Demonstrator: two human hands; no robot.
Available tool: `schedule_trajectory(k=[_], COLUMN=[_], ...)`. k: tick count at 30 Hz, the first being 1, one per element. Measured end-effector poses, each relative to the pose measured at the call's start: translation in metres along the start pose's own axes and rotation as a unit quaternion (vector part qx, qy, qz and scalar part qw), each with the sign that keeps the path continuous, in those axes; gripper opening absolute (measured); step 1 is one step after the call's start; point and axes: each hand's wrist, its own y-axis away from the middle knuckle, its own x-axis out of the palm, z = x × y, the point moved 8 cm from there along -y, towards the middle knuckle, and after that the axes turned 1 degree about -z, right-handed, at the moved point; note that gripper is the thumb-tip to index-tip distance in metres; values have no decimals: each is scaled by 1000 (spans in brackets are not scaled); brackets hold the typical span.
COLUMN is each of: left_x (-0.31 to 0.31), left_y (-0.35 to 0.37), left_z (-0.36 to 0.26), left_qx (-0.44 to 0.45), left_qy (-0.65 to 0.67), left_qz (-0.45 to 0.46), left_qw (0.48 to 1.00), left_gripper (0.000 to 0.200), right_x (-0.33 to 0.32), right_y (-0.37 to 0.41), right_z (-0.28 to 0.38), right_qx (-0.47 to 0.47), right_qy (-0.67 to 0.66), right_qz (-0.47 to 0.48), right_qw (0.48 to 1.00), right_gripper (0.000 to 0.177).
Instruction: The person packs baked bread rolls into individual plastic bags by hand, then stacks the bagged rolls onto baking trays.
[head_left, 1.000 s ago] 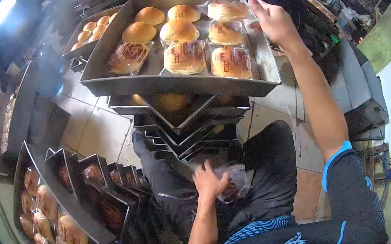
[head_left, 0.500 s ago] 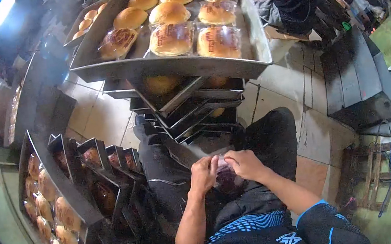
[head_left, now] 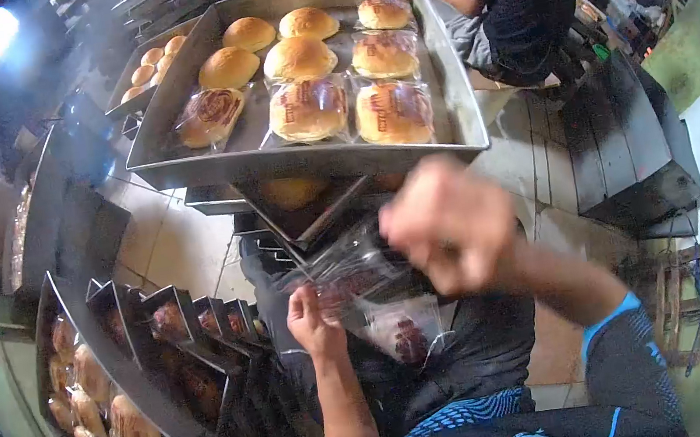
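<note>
One printed bag [head_left: 406,330] lies on the lap [head_left: 493,332], at six o'clock in my feed. Toward seven, the left hand [head_left: 317,322] pinches clear plastic [head_left: 359,272], thumb and fingers together. Toward three, the right hand [head_left: 453,227] is curled but blurred; I cannot tell whether it grips anything. Beyond, at twelve, a tray [head_left: 307,159] holds buns [head_left: 300,58], some wrapped. Farther, past one o'clock, sits another person [head_left: 524,5].

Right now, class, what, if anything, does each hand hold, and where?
Left hand: clear plastic, by an edge. Right hand: too blurred to tell.
</note>
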Motion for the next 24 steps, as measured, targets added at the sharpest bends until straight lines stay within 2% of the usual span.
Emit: schedule_trajectory(k=[1,2,3,4,5,7,9,10,11,12,14,15,16,18,20,22,24], left_x=[-11,-15,-16,-15,-15,-21,-24,-27,-31,-31,-31,-31,-28,-29,-30,-29,-22], left_y=[-6,-9,-9,-8,-10,-13,-14,-15,-15,-13,-10,-10,-10,-9,-10,-6,-1], left_z=[-4,-5,-6,-8,-10,-9,-14,-13,-12,-15,-18,-20,-20,-15,-14,-28,-51], left_qx=[28,26,28,31,37,34,34,17,17,12,5,5,6,-5,12,45,76], left_qy=[2,20,22,23,24,41,50,71,73,71,68,70,72,83,79,77,76], left_qz=[-22,8,7,5,5,3,-27,-9,-15,-21,-23,-18,-9,-15,-3,-20,-14], left_qw=[999,999,999,999,999,999,998,997,997,997,997,997,997,996,997,996,994], left_gripper=[14,14,15,16,17,19,19,19,18,18,18,17,17,17,17,18,18], right_x=[-3,-6,11,38,63,120,150,158,157,154,144,137,135,130,94,42,4], right_y=[-40,-79,-112,-140,-153,-171,-181,-188,-192,-186,-199,-212,-213,-191,-178,-163,-131], right_z=[-23,-45,-91,-133,-178,-247,-292,-293,-298,-297,-264,-238,-260,-230,-234,-216,-160], right_qx=[22,45,109,204,260,254,356,360,391,411,384,331,342,317,357,277,290], right_qy=[31,61,88,145,185,163,214,178,164,40,29,142,177,-41,12,-124,-309], right_qz=[-16,-31,21,165,220,334,349,371,331,329,338,351,353,404,410,254,129], right_qw=[999,997,990,954,922,893,840,837,843,849,859,864,853,857,839,918,897], right_gripper=[19,23,37,52,61,75,77,77,77,73,65,61,62,70,79,64,51])
